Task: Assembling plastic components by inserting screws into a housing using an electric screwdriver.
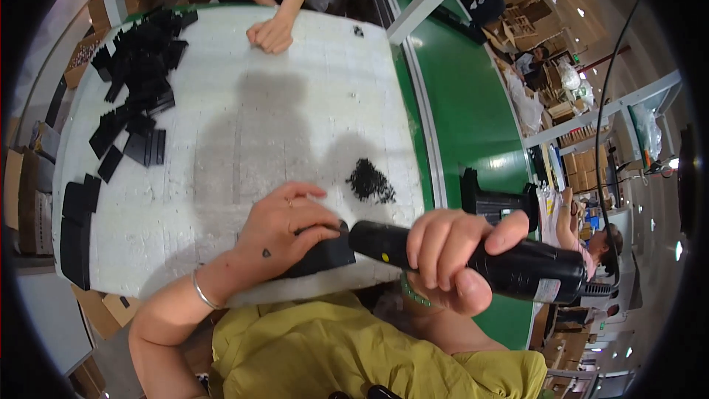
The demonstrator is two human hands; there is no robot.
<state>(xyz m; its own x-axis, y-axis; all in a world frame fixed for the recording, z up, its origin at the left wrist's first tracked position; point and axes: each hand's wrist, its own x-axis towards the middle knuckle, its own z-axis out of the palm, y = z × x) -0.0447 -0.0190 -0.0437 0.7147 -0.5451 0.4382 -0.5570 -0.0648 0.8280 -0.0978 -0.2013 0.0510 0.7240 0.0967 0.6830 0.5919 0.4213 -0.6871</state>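
Note:
My right hand (450, 255) is wrapped round a black corded electric screwdriver (539, 270), held almost level above the table's near right edge. The tool's front end points left, close to the fingertips of my left hand (284, 225). Those fingers bend down onto a black flat plastic part (325, 255) lying at the near edge of the table, and hold it there. My left hand covers much of this part. Just beyond both hands lies a small heap of tiny black pieces, probably screws (369, 181).
Black plastic parts (140, 66) are piled along the left of the white-topped table (325, 118), with several flat ones (76, 229) at its near left corner. A co-worker's hand (272, 33) rests at the far edge. A green conveyor (473, 103) runs along the right. The screwdriver's cable (609, 177) hangs at right.

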